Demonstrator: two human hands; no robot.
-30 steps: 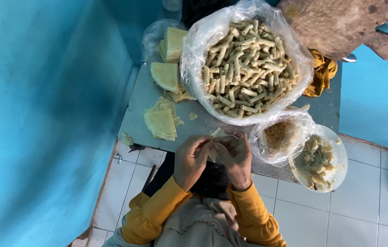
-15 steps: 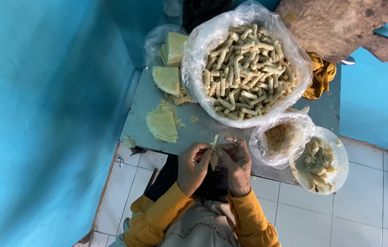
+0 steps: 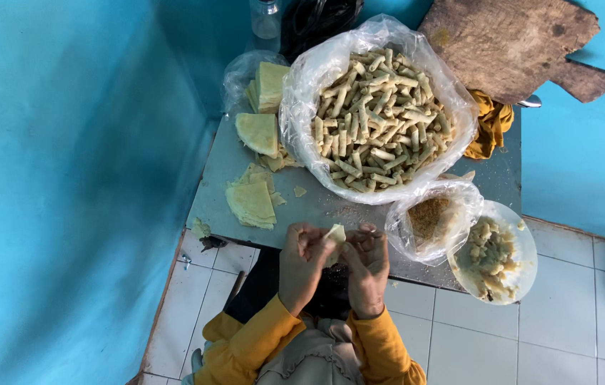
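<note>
Since a moment ago my two hands have drawn closer together at the near edge of the counter (image 3: 245, 207), and the pale wrapper piece (image 3: 335, 235) now pokes up between them rather than lying flatter against my palm.

At the counter's left side lies a small stack of folded wrappers (image 3: 251, 202), with loose scraps just beside it. Toward the far left corner sits a clear plastic bag (image 3: 240, 75) with more wrapper sheets (image 3: 270, 85) stacked upright in it, and one cut wedge (image 3: 258, 132) lies in front of that bag.

My left hand (image 3: 302, 262) is curled, its fingers (image 3: 311, 235) closed lightly on the left edge of the wrapper piece. My right hand (image 3: 366, 267) mirrors it, fingers (image 3: 365, 235) bent and pinched on the other edge. Both hands hover just off the near edge, over my lap; my yellow sleeves (image 3: 245, 346) show below.

Across the middle and far part of the counter stands a big basin lined with clear plastic (image 3: 302, 93), heaped with thin rolled sticks (image 3: 377, 121), pale tan, lying every which way. To the right of my hands, at the near right corner, a smaller plastic bag (image 3: 452, 196) holds a brown crumbly filling (image 3: 429, 216). Touching it on the right, overhanging the counter's edge, a round bowl in plastic (image 3: 523, 235) holds a lumpy pale mash (image 3: 488, 253).

Behind, at the far right corner, a worn wooden board (image 3: 509, 43) leans, with a mustard cloth (image 3: 488, 125) under it.
</note>
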